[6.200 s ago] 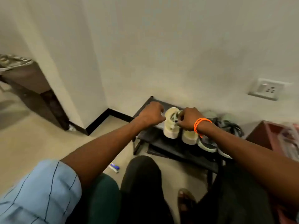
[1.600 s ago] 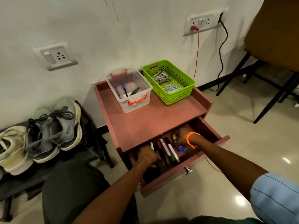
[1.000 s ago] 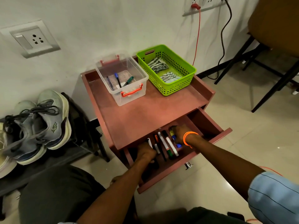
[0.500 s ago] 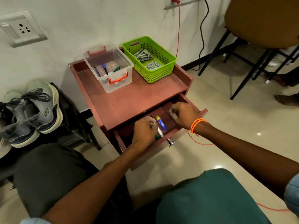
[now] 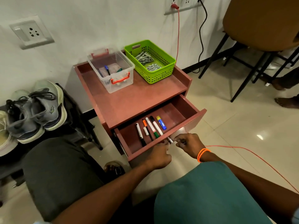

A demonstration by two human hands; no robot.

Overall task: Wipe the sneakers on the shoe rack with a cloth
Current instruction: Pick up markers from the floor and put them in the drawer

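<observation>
While the drawer [image 5: 181, 110] stands open, its knob [image 5: 170, 140] is pinched by both grips, left hand [image 5: 159, 155] and right hand [image 5: 189, 143], presumably for closing; sneakers [image 5: 34, 109] are left unwiped on the shoe rack [image 5: 76, 110]; folded cloths [image 5: 146, 59] are kept in the green basket [image 5: 161, 73].

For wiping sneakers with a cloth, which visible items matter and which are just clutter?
Job: grey sneakers; striped cloths in the green basket.
Clutter: markers in the open drawer; clear box; chair; red cable.
</observation>
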